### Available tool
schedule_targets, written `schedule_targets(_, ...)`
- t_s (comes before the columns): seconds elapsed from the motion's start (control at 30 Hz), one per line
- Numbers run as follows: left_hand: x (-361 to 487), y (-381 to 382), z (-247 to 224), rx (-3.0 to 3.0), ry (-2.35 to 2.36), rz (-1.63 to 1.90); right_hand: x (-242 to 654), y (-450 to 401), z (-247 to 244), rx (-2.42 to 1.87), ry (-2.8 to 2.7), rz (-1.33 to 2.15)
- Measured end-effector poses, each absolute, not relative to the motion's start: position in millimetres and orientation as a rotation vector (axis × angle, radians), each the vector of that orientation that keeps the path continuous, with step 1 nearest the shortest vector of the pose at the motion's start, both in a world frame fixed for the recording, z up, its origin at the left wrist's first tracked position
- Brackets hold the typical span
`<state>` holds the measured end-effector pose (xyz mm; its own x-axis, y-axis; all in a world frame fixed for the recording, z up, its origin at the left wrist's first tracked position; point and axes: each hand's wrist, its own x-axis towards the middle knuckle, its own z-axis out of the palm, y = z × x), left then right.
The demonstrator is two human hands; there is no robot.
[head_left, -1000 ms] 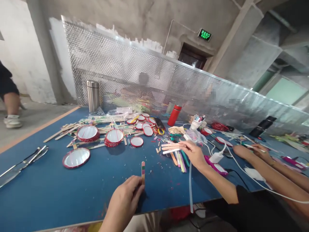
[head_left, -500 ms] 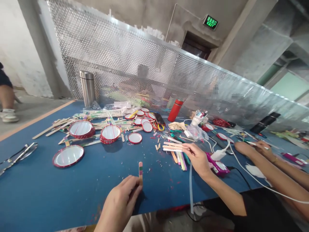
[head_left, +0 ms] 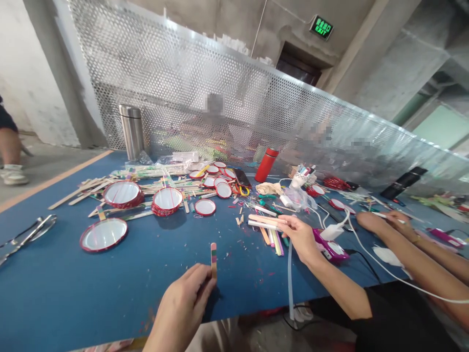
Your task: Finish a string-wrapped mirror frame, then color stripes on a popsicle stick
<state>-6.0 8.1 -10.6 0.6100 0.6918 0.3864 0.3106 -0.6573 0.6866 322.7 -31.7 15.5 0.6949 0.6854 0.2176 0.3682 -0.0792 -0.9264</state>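
My left hand [head_left: 185, 298], near the table's front edge, pinches a wooden craft stick [head_left: 214, 259] upright between thumb and fingers. Green and purple bands mark the stick's upper part. To the right, my right hand [head_left: 300, 237] is closed on slim peach and white marker pens [head_left: 264, 222], which point left just above the table. Under them lie more coloured markers [head_left: 276, 242], orange, yellow and purple. Beyond my left hand are round white discs with red rims, among them a single disc [head_left: 103, 235] with a banded stick at its edge and a stack [head_left: 167, 201].
Loose craft sticks [head_left: 88, 188] are heaped behind the discs. A steel flask [head_left: 132, 132] and a red bottle [head_left: 266, 165] stand near the perforated metal screen [head_left: 176, 78]. White cables cross beside a purple device [head_left: 331, 247]. A co-worker's arms [head_left: 399, 249] reach in at the right.
The markers in my right hand have shifted: three lay close together, and now a peach one and a white one show slightly spread. My left hand keeps its pinch on the stick.
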Motion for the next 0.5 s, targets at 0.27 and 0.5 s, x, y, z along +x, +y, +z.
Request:
schedule_targets(0.27,-5.9,12.5,-16.0,2.276,0.735,0.937,320.9,-27.4,16.6,-1.581,-0.691,0.485)
schedule_targets(0.5,-7.5,14.1,-18.8,2.301,0.724,0.934,320.6,-26.9,14.8,-1.490,-0.620,0.571)
